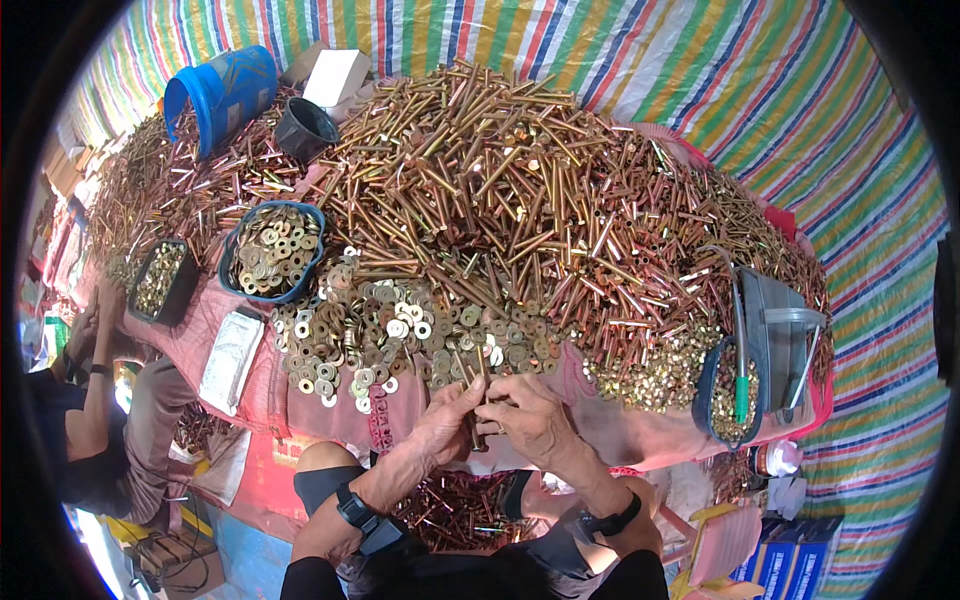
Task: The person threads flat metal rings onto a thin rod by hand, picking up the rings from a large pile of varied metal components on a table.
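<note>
At the near edge of the heaped table, my left hand (447, 418) is closed, its thumb and fingers pinching long brass-coloured bolts (476, 436). Two shafts seem to stick up past the fingertips, and a wider end hangs below. Close against them on the right, my right hand (530, 415) has its fingers curled together; anything small inside them is hidden. Just beyond both hands lies a spread of flat round washers (400, 325). A pile of small brass-coloured nuts (650, 375) is to the right of my right hand.
A huge mound of bolts and metal tubes (480, 190) fills the table. Around it stand a blue tub of washers (229, 270), a dark tray of nuts (183, 300), a tipped blue bucket (240, 95) and a grey scoop-like container (780, 330). Another person's arm (95, 390) works at far left.
</note>
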